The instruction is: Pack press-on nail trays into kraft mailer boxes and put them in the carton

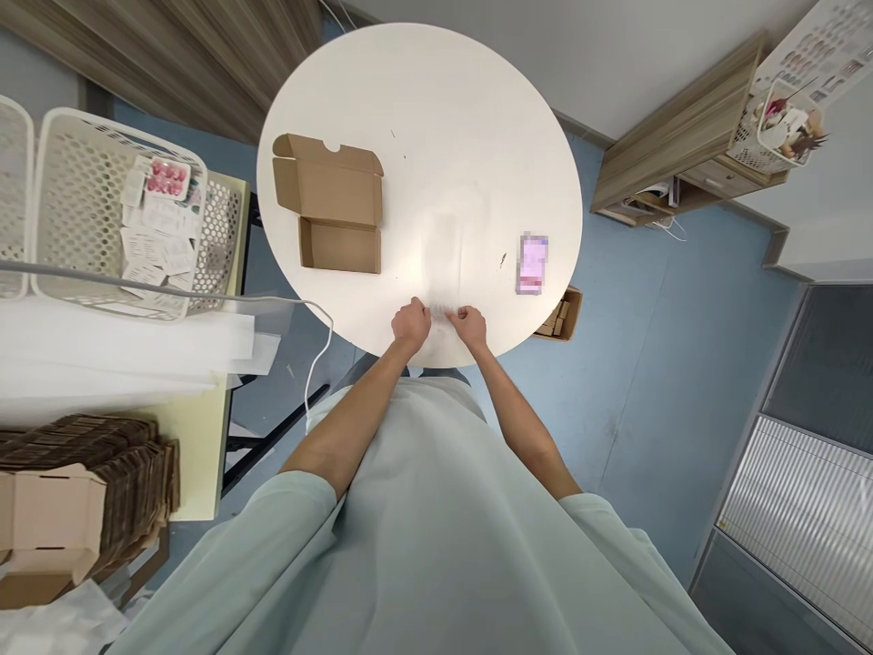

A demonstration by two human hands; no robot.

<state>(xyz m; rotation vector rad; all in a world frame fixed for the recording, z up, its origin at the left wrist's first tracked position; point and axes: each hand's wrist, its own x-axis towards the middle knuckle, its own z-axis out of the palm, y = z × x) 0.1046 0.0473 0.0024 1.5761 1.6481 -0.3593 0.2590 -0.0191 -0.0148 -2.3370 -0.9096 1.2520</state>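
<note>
On the round surface (pixel 423 100), the left hand (pixel 411 323) and right hand (pixel 470 328) pinch a filmy, translucent sheet (pixel 443 259) between their fingers.

Text: none legible | wall poster (pixel 827 50), paper slips (pixel 160 218): print too small

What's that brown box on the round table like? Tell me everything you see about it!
The box looks like plain brown cardboard. It's open: its lid is folded back away from the person, with a rounded notch in its far edge and a flap sticking out at the left. The shallow, walled part is nearer the person. It rests on the left side of the white table; neither the left hand nor right hand touches it.
</note>
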